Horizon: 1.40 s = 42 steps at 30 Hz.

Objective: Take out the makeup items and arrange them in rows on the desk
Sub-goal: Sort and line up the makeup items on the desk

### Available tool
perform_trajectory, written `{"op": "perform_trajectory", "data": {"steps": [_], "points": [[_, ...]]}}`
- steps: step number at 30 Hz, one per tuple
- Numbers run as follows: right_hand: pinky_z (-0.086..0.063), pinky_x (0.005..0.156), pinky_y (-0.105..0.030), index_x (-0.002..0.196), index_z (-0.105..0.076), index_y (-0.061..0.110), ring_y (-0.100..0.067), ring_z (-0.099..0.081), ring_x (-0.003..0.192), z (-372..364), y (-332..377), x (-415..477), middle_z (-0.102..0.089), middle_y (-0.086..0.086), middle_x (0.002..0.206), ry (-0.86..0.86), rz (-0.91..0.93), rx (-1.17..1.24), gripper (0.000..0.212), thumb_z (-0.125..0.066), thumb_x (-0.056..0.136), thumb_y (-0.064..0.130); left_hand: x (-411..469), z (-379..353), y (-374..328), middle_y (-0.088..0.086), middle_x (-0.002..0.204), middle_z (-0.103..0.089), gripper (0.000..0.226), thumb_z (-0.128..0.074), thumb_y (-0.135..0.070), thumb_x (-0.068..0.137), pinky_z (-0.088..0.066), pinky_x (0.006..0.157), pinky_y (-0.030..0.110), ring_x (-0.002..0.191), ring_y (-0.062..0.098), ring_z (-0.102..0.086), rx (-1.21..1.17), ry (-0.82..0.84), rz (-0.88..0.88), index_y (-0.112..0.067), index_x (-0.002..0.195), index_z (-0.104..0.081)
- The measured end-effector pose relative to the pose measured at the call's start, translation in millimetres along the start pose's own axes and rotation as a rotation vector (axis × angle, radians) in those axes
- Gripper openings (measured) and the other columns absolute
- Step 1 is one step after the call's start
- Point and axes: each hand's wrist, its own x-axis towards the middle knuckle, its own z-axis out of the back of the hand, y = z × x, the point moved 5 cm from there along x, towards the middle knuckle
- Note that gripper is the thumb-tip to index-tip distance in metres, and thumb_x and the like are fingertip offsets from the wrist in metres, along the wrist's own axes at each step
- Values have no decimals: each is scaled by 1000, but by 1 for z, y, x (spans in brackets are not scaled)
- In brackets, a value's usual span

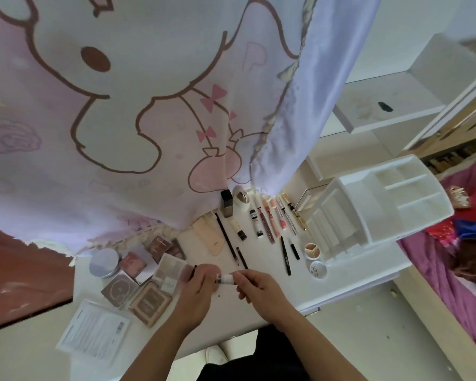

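Two hands meeting low over the near part of the desk: left hand curled round one end of a small white tube with black print, right hand pinching the other end. Left fingers blurred. Tube held clear of the surface, likely being checked or turned before joining a row. Just left, palettes bunched and overlapping, grouped by shape but not lined up. Printed sheet at near-left corner. Further back, black pencils side by side, then lip tubes laid parallel, tidy row. Far right, white organizer, visible compartments looking emptied. Cartoon curtain draped over back edge.
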Motion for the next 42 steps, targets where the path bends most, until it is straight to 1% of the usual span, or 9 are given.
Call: {"op": "perform_trajectory", "data": {"steps": [4,7,10,14,19,25,31,36,42], "points": [[-48,70,-21,94,-72,29,-4,-59,67,5,20,-5,-63,8,71,-43,98,-79,16,-58,99,33,8,-1,-24,0,74,-66,64,-16,-62,95,-43,89,38,73,3,-56,204,-28,14,-23,94,-67],[-48,77,-15,102,-71,39,-7,-63,85,10,33,-12,-63,9,91,-106,263,-152,18,-70,92,23,13,1,-23,5,70,-70,86,-10,-76,89,-49,78,41,72,17,-65,142,-57,107,-18,85,-73],[-50,77,-17,107,-69,35,-7,-65,89,18,39,-17,-65,8,101,-131,252,-77,28,-79,83,25,13,-2,-31,16,75,-69,77,-20,-61,98,-47,66,39,70,27,-64,40,-47,146,-4,83,-70],[-54,69,-26,117,-63,25,-14,-72,79,17,41,-13,-73,-2,97,-34,19,33,47,-65,85,60,11,7,-49,7,56,-54,70,-20,-62,95,-37,56,33,53,13,-49,49,-63,48,-11,62,-55],[-50,67,-23,103,-73,20,-13,-67,72,18,44,-15,-73,-4,81,-35,69,54,15,-69,93,30,7,11,-56,-3,57,-45,56,-26,-49,103,-33,55,30,53,12,-41,54,-45,56,-17,62,-47],[-46,65,-14,98,-75,23,-4,-57,68,27,50,-14,-65,8,76,-106,83,129,19,-79,83,11,7,24,-61,-3,54,-41,56,-27,-44,105,-27,55,31,54,14,-40,19,-143,111,-17,57,-39],[-47,64,-14,108,-72,23,-4,-65,73,20,57,-17,-73,3,85,-49,52,180,21,-74,89,33,6,27,-58,-1,56,-44,56,-28,-47,104,-29,56,30,54,13,-40,-8,-132,107,-16,59,-43],[-49,64,-15,108,-73,19,-5,-66,71,24,52,-17,-74,0,82,-94,46,143,16,-70,92,24,2,22,-61,0,61,-45,51,-32,-45,103,-31,59,29,59,14,-41,-100,-117,135,-15,66,-46],[-56,91,-35,109,-74,24,-24,-72,95,42,41,-17,-78,-2,92,-145,-11,195,24,-78,85,22,11,15,-52,0,63,-50,46,-52,-53,94,-38,60,26,58,12,-45,-426,-82,319,-11,77,-57]]}}
